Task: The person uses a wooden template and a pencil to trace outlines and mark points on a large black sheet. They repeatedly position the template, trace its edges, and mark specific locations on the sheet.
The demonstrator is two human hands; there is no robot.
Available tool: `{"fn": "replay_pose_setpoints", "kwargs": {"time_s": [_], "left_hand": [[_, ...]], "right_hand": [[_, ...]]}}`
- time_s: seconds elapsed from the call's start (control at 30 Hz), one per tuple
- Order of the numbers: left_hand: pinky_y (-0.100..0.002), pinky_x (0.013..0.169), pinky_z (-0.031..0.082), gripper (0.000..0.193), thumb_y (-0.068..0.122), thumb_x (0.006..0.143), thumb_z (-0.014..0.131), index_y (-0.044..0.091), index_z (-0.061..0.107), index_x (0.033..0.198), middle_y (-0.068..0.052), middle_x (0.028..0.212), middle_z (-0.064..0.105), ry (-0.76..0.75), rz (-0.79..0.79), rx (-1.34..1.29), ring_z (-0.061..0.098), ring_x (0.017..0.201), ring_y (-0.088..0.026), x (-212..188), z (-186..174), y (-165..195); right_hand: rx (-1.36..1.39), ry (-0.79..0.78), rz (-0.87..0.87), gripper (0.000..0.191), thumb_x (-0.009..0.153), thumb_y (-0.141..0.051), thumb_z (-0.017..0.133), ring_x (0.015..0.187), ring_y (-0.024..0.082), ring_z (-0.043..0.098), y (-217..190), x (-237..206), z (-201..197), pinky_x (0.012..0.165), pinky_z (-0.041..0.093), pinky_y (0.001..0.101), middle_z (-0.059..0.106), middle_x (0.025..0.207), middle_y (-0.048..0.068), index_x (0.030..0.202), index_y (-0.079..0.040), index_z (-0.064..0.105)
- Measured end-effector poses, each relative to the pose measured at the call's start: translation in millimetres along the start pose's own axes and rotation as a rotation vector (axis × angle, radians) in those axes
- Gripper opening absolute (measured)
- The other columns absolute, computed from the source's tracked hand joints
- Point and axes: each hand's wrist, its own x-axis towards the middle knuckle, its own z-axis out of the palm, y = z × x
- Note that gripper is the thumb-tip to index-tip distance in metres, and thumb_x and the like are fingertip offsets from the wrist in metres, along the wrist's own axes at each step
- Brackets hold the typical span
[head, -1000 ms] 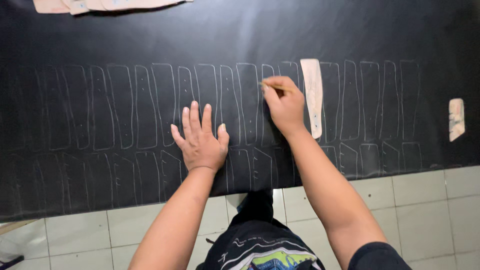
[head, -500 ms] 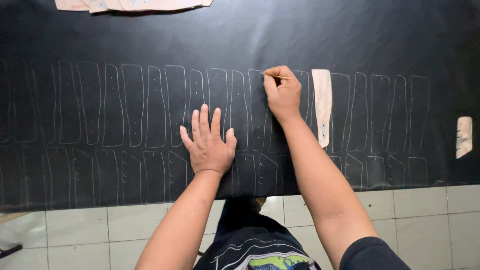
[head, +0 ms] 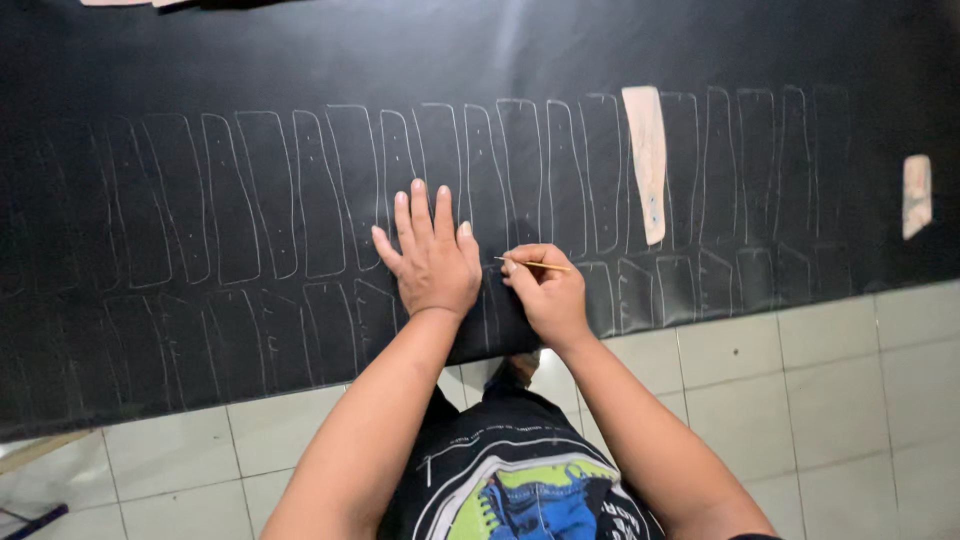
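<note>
A large black sheet (head: 300,60) lies spread on the tiled floor, marked with rows of pale traced outlines (head: 250,200). My left hand (head: 430,255) presses flat on the sheet, fingers together and pointing away from me. Just to its right, my right hand (head: 545,290) is closed around a thin yellowish marking stick (head: 535,264), with the tip touching the sheet beside my left hand. A pale narrow pattern piece (head: 647,160) lies on the sheet to the upper right of my right hand, untouched.
A smaller pale piece (head: 916,195) rests near the sheet's right edge. More pale pieces (head: 130,3) peek in at the top left. Grey floor tiles (head: 800,390) run along the sheet's near edge. A dark object (head: 35,522) sits at the bottom left corner.
My right hand has drawn the stick down from the upper row, beside the pattern piece, toward the sheet's near edge next to my left hand. My left hand stays pressed flat.
</note>
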Motion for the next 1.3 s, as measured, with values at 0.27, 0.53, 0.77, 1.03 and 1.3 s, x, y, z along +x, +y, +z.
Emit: {"fn": "replay_pose_setpoints", "kwargs": {"time_s": [0.27, 0.53, 0.77, 1.03, 1.3], "left_hand": [[-0.063, 0.121, 0.010, 0.050, 0.022, 0.097, 0.055, 0.015, 0.054, 0.146, -0.011, 0.167, 0.032, -0.117, 0.099, -0.360, 0.023, 0.156, -0.030, 1.1, -13.1, -33.4], [-0.059, 0.120, 0.019, 0.046, 0.024, 0.099, 0.058, 0.010, 0.057, 0.143, -0.011, 0.155, 0.050, 0.012, 0.290, -0.348, 0.035, 0.152, -0.030, 22.7, -50.4, -146.2], [-0.069, 0.116, 0.012, 0.067, 0.041, 0.099, 0.060, 0.007, 0.047, 0.155, -0.020, 0.166, 0.032, 0.028, 0.165, 0.006, 0.022, 0.154, -0.039, 80.4, -87.1, -245.7], [-0.067, 0.120, 0.012, 0.071, 0.049, 0.096, 0.055, 0.011, 0.045, 0.156, -0.015, 0.167, 0.029, -0.047, 0.112, 0.066, 0.022, 0.155, -0.035, 84.0, -87.8, -249.4], [-0.067, 0.120, 0.011, 0.072, 0.051, 0.096, 0.051, 0.012, 0.043, 0.157, -0.016, 0.167, 0.028, -0.070, 0.117, 0.071, 0.020, 0.155, -0.036, 86.9, -92.0, -254.0]], "right_hand": [[-0.233, 0.141, -0.162, 0.009, 0.095, -0.002, 0.068, 0.089, 0.010, 0.068, 18.8, -11.2, 10.4, 0.081, 0.056, 0.0251, 0.073, 0.098, 0.005, 0.104, -0.001, 0.067], [-0.207, 0.147, -0.192, 0.007, 0.096, -0.001, 0.067, 0.090, 0.011, 0.067, 1.9, -10.6, 17.4, 0.081, 0.056, 0.0254, 0.072, 0.101, 0.006, 0.101, -0.002, 0.064], [-0.101, 0.170, -0.267, 0.007, 0.098, -0.004, 0.067, 0.086, 0.011, 0.072, -31.2, 66.3, 80.7, 0.077, 0.061, 0.0256, 0.073, 0.098, 0.007, 0.104, -0.003, 0.064], [-0.140, 0.285, -0.219, 0.008, 0.096, -0.006, 0.072, 0.081, 0.011, 0.072, -49.8, 145.3, 136.7, 0.071, 0.060, 0.0255, 0.072, 0.091, 0.005, 0.100, -0.003, 0.065], [-0.280, 0.344, -0.257, 0.009, 0.097, -0.008, 0.074, 0.078, 0.009, 0.068, -37.7, 149.0, 142.8, 0.069, 0.056, 0.0245, 0.072, 0.088, 0.005, 0.099, -0.002, 0.067]]}}
